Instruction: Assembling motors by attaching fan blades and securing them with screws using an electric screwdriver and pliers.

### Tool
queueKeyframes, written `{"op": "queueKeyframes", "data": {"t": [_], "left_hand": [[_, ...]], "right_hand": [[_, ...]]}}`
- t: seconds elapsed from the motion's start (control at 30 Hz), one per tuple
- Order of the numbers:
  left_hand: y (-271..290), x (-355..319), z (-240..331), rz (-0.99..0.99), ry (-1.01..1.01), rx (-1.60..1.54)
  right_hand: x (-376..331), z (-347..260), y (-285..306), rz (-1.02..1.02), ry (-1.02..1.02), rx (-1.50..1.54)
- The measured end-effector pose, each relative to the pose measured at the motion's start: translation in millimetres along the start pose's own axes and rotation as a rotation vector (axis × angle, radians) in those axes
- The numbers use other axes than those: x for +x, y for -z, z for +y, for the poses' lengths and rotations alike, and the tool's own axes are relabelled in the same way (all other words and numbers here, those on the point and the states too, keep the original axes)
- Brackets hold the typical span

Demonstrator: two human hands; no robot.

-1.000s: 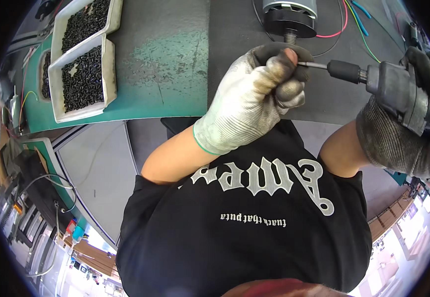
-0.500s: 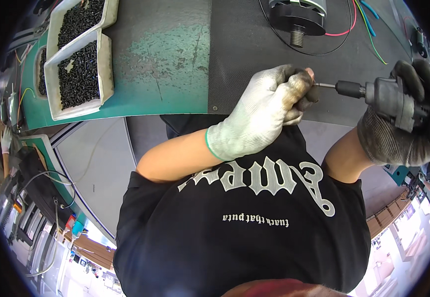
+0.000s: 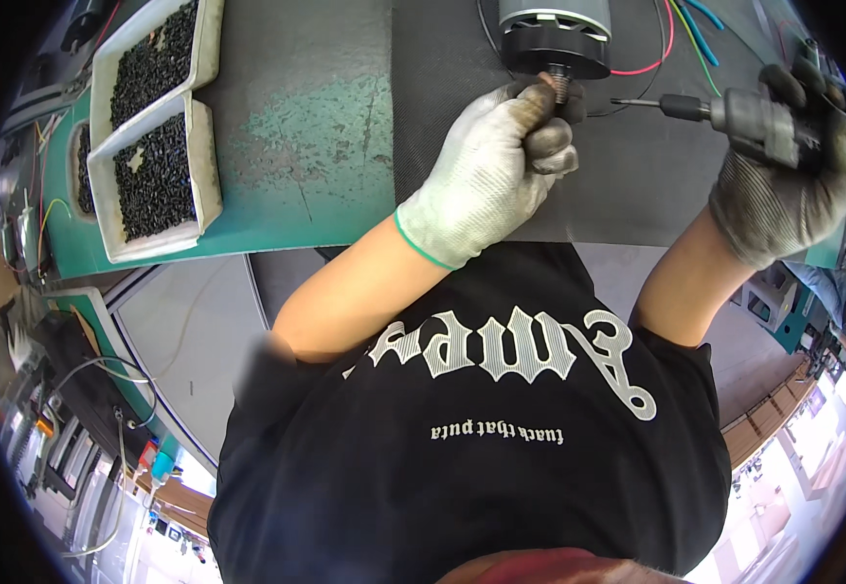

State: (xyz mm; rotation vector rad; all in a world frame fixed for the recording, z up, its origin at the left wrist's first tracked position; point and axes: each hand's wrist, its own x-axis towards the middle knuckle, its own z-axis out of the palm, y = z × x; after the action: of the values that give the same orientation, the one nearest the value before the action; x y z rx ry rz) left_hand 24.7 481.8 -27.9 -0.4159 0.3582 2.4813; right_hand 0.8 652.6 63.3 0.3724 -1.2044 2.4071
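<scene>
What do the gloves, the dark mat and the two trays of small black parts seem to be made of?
The glove on the left hand looks like light knit fabric, its fingertips soiled grey; the one on the right hand is a darker grey knit. The dark mat seems to be matte rubber, perhaps anti-static, with a fine texture. The trays look like off-white moulded plastic with smooth, rounded rims.

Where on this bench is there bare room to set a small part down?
Free: the worn green bench top between the white trays of black screws and the dark mat; also the mat below the left hand. Crowded: around the motor, its coloured wires, and the screwdriver in the right hand.
</scene>
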Motion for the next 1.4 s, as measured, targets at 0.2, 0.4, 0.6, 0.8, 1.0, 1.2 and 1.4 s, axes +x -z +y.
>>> {"op": "queueKeyframes", "data": {"t": [0.2,0.4,0.6,0.8,1.0,1.2,1.4], "left_hand": [[4.5,3.6,0.8,-0.014,0.117,-0.176],[2.6,1.4,-0.9,-0.019,-0.012,0.095],[4.5,1.6,-2.2,-0.010,-0.081,0.264],[6.9,4.1,-1.6,-0.067,-0.068,0.355],[0.7,1.7,-2.6,0.006,-0.117,0.365],[-11.1,-6.7,1.0,0.222,-0.233,0.711],[-12.4,-5.7,25.3,0.289,-0.189,0.796]], "right_hand": [[0.3,3.9,-13.8,-0.068,-0.127,0.021],[2.8,12.8,-27.0,-0.178,-0.353,0.082],[7.9,24.0,-2.8,-0.072,-0.259,0.032],[-0.2,29.3,3.8,0.003,-0.159,-0.004],[0.1,34.6,5.5,-0.136,0.473,-1.110],[55.0,-63.9,49.6,0.274,0.402,-0.575],[50.1,-47.8,109.8,0.581,0.725,-1.543]]}}
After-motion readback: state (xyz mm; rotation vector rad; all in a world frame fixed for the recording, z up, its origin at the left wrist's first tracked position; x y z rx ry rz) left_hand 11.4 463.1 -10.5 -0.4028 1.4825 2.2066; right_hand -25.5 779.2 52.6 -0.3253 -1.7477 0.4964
